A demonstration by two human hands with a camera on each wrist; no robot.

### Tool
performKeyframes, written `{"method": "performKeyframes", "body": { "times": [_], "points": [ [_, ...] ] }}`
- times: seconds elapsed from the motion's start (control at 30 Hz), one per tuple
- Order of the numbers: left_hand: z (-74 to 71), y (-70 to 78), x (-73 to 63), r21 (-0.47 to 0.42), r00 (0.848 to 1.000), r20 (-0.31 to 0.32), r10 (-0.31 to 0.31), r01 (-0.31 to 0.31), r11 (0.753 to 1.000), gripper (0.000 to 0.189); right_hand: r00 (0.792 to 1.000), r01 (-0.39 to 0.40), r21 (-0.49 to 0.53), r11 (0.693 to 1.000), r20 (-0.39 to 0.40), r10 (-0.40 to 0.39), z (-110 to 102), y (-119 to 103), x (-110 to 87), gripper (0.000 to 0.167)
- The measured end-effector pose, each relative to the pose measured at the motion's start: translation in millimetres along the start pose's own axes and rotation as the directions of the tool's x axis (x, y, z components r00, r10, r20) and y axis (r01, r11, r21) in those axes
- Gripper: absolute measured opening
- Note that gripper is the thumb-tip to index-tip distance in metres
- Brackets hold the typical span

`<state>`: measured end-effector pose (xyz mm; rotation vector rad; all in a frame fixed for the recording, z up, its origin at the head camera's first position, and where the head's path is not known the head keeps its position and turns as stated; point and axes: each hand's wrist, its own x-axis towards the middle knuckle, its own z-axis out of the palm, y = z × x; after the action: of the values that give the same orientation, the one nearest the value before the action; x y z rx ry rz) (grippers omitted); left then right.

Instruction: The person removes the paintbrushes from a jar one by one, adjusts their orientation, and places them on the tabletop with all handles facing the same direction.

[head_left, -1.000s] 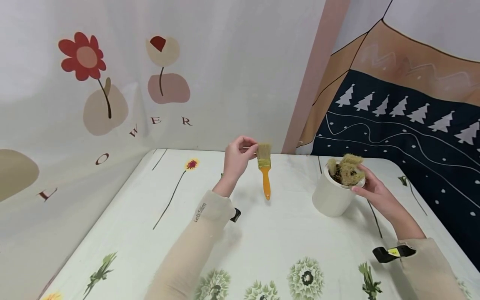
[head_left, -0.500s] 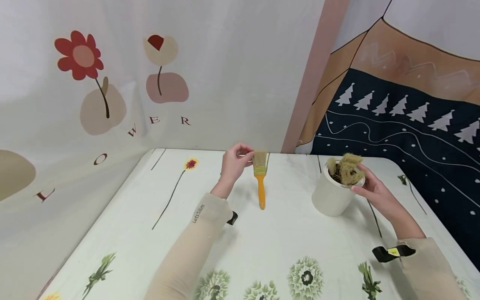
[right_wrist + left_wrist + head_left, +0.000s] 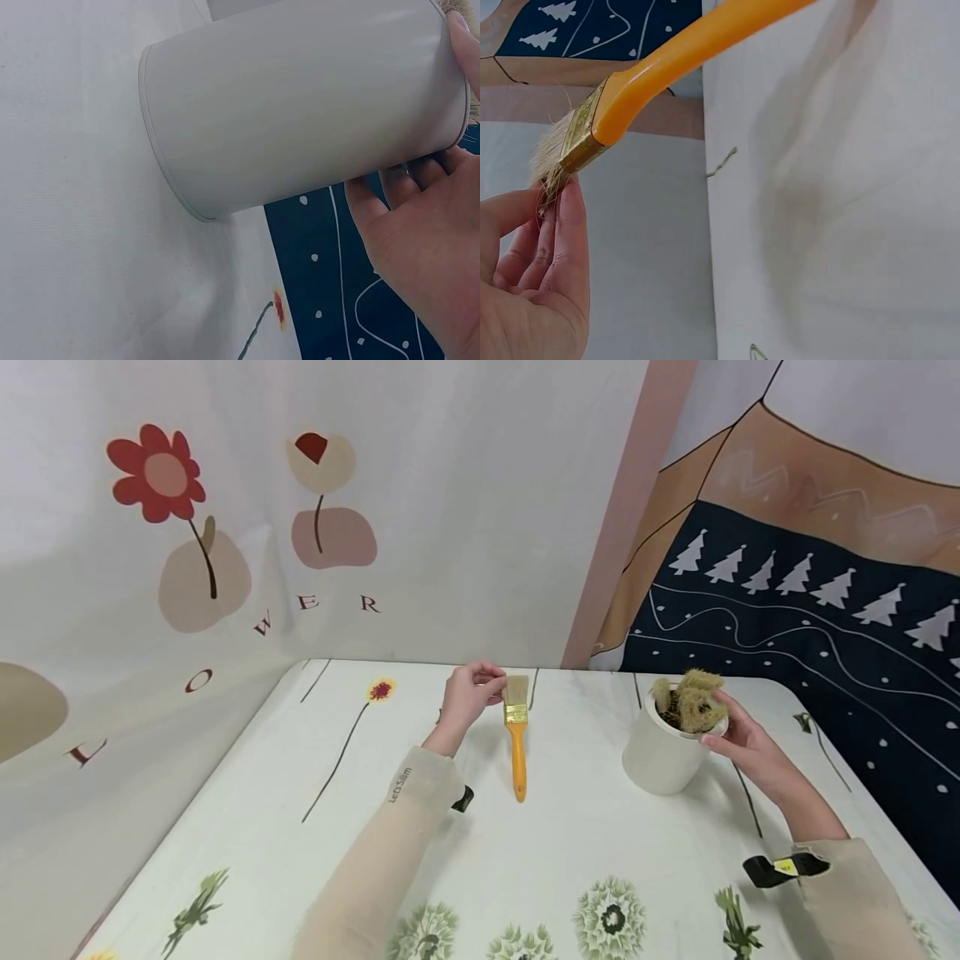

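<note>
The left hand [image 3: 465,702] pinches a paintbrush [image 3: 516,731] by the bristle end, thumb and fingertips closed on the pale bristles, with the other fingers folded in behind. The brush has a yellow-orange handle and a gold-coloured metal band; its bristles are uppermost and its handle points down, over the middle of the table [image 3: 570,835]. Whether the handle's tip touches the cloth cannot be told.

The right hand [image 3: 759,756] holds a white pot [image 3: 660,758] at its rim, thumb on the near side and fingers curled round beyond it. The pot stands on the table to the right of the brush, well apart from it. Straw-coloured bristly tufts [image 3: 697,695] rise out of its mouth, beside the right hand's fingers.

Both arms wear beige sleeves [image 3: 378,860], with a black device [image 3: 786,867] at each wrist. The table's white covering is printed with flowers and stems. Behind it hang a pale cloth [image 3: 465,518] with flower motifs and letters, and a dark blue panel [image 3: 795,627] with white trees.
</note>
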<state>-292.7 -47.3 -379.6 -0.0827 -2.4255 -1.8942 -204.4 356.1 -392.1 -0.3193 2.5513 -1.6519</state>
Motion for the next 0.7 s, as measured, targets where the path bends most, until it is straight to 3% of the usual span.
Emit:
{"method": "performKeyframes", "body": {
  "times": [0.23,0.7],
  "points": [
    [4.2,-12.1,3.9,0.036,0.997,0.022,-0.073,0.072,0.997,0.013,1.0,0.001,0.004,1.0,-0.005,-0.001,0.5,0.3,0.9,0.079],
    [16.8,-32.7,4.5,0.127,0.986,0.077,-0.147,0.137,0.982,0.01,1.0,0.013,0.02,1.0,-0.006,-0.012,1.0,0.7,0.1,0.079]
  ]
}}
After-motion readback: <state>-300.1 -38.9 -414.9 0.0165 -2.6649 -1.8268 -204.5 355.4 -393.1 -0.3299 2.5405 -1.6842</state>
